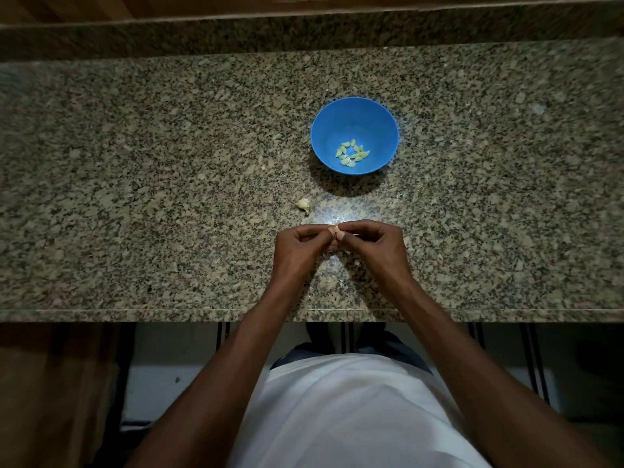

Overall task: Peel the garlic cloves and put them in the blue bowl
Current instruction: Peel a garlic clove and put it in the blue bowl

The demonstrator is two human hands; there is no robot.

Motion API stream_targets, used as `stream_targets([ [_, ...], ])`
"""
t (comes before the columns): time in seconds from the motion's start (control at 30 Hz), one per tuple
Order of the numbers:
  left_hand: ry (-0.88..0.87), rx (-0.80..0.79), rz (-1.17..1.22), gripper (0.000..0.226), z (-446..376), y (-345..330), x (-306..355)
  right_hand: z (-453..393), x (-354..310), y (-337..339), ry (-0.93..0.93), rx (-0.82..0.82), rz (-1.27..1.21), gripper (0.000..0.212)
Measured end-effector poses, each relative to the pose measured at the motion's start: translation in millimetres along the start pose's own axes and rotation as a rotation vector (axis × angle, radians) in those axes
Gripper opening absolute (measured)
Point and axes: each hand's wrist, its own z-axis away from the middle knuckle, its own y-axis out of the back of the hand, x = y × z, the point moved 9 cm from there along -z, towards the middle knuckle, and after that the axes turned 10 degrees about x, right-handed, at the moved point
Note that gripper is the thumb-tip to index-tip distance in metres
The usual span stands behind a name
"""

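Observation:
A blue bowl [354,111] stands on the granite counter beyond my hands, with several pale peeled garlic cloves [352,153] at its bottom. My left hand [299,249] and my right hand [373,246] meet fingertip to fingertip over the counter and pinch one small garlic clove [336,229] between them; most of it is hidden by the fingers. A piece of unpeeled garlic [304,204] lies on the counter to the left, between my hands and the bowl.
The speckled granite counter [135,184] runs the full width, with a raised back ledge [236,35] and its front edge [169,312] just before my body. Pale bits of skin [329,282] lie below my hands.

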Motion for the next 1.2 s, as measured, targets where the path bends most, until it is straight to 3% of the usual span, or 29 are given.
stream_targets([
  [0.47, -0.078, 0.022, -0.218, 0.010, -9, -4, 2, 1, -4, 1, 0.077, 0.009, 0.138, 0.015],
  [0.6, -0.109, 0.001, -0.259, 0.011, -10, -7, 3, -2, -1, 1, 0.049, 0.005, 0.110, 0.014],
  [0.87, -0.067, -0.026, -0.127, 0.011, -13, 0, -3, -3, 5, -2, -0.131, -0.030, -0.101, 0.024],
  [1.2, -0.185, 0.039, -0.211, 0.013, -13, 14, 2, -1, 14, -2, -0.186, -0.056, -0.034, 0.016],
])
